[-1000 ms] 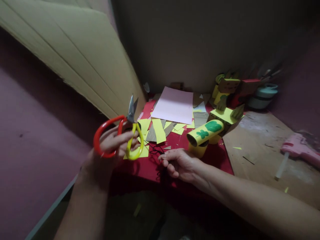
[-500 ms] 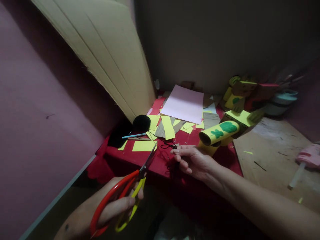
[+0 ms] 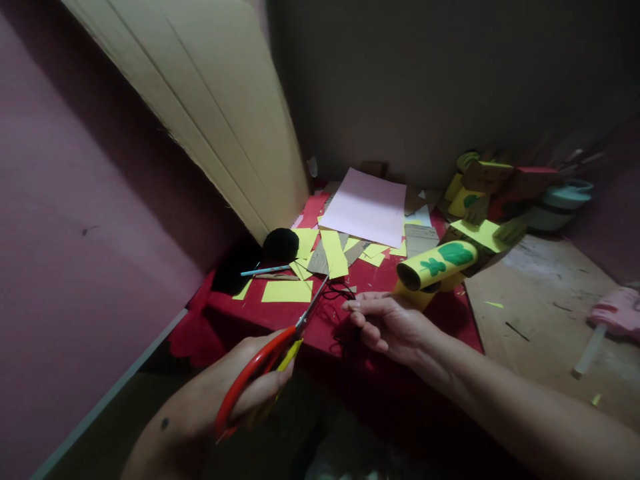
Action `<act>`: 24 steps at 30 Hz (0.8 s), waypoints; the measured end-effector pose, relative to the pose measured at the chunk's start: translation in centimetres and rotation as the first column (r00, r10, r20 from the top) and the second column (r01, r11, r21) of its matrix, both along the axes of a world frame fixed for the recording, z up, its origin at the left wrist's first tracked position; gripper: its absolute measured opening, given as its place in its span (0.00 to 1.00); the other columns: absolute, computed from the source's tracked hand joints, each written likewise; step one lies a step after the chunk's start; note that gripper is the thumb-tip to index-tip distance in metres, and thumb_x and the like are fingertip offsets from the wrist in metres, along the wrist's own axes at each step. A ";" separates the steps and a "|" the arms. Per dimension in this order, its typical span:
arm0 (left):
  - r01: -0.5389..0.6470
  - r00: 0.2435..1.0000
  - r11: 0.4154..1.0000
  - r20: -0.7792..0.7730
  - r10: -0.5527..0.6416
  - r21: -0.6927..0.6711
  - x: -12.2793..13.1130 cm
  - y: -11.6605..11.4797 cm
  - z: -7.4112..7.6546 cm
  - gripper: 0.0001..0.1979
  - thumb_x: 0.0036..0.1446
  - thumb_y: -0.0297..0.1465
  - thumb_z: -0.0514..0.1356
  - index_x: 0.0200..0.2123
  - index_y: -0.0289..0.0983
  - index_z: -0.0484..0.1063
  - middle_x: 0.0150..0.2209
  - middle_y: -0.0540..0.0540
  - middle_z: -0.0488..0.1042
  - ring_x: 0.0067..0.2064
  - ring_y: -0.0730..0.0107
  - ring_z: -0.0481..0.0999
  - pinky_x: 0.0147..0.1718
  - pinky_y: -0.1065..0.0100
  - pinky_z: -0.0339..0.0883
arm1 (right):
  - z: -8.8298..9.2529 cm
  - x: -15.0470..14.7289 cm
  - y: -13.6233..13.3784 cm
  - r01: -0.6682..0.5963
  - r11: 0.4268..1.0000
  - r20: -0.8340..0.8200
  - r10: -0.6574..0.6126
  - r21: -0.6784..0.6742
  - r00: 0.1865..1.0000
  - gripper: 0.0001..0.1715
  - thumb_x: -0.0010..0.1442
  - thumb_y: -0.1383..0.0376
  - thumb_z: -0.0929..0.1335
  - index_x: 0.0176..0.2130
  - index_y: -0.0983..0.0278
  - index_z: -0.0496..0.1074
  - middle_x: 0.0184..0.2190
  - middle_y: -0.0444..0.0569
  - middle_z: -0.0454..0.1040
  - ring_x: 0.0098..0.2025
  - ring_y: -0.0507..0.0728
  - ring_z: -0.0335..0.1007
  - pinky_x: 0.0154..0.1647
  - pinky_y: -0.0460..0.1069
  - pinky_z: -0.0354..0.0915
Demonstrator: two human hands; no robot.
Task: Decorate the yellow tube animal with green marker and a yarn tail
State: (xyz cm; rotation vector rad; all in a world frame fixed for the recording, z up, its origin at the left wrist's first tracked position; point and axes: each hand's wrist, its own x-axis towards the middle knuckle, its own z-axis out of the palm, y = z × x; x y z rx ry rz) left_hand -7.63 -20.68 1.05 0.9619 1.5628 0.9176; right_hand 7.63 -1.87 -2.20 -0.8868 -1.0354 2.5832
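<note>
My left hand (image 3: 265,383) is closed around the handles of a pair of scissors (image 3: 260,367), one red and one yellow. The blades point up and away, and their tips reach the black yarn (image 3: 340,291). My right hand (image 3: 385,323) pinches that yarn between thumb and fingertips, with the other fingers curled; loops of it hang below, dim against the red cloth. Whether the blades touch the strand I cannot tell. A ball of black yarn (image 3: 281,246) lies farther back on the left. A yellow rolled tube with green painted shapes (image 3: 440,265) is just beyond my right hand.
Yellow paper pieces (image 3: 287,291), a blue pencil-like stick (image 3: 265,271) and a pink sheet (image 3: 367,207) lie on the red cloth (image 3: 240,313). A large cardboard panel (image 3: 220,100) leans at left. On the right are a pink glue gun (image 3: 617,313) and a pale container (image 3: 565,203).
My left hand has moved right and up with the scissors, bringing their tips to the yarn. The handles have come closer together. My right hand stays almost in place.
</note>
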 end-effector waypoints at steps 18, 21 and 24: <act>0.088 0.951 0.992 -0.303 -0.058 0.089 -0.4 0.5 -0.9 0.12 0.60 0.38 0.57 0.43 0.39 0.74 0.33 0.50 0.71 0.34 0.69 0.69 0.34 0.72 0.68 | -0.4 0.0 0.2 -0.010 1.000 -0.005 0.010 0.000 1.000 0.02 0.44 0.73 0.71 0.24 0.70 0.72 0.15 0.42 0.70 0.11 0.44 0.53 0.07 0.40 0.46; 0.117 0.930 0.985 -0.363 -0.063 0.130 -0.8 0.4 -1.3 0.12 0.60 0.36 0.57 0.44 0.39 0.74 0.33 0.50 0.72 0.34 0.68 0.70 0.34 0.71 0.68 | -0.2 0.3 0.1 -0.026 1.000 -0.031 0.026 -0.008 0.999 0.03 0.45 0.72 0.71 0.24 0.70 0.72 0.15 0.42 0.71 0.10 0.44 0.54 0.06 0.40 0.48; 0.131 0.913 0.981 -0.403 -0.064 0.141 -1.0 0.1 -1.2 0.12 0.60 0.36 0.58 0.44 0.40 0.75 0.33 0.50 0.73 0.34 0.67 0.72 0.34 0.70 0.69 | 0.0 1.1 0.0 -0.078 0.997 -0.077 0.075 -0.030 0.994 0.07 0.45 0.71 0.74 0.24 0.68 0.71 0.15 0.42 0.72 0.09 0.44 0.54 0.06 0.39 0.49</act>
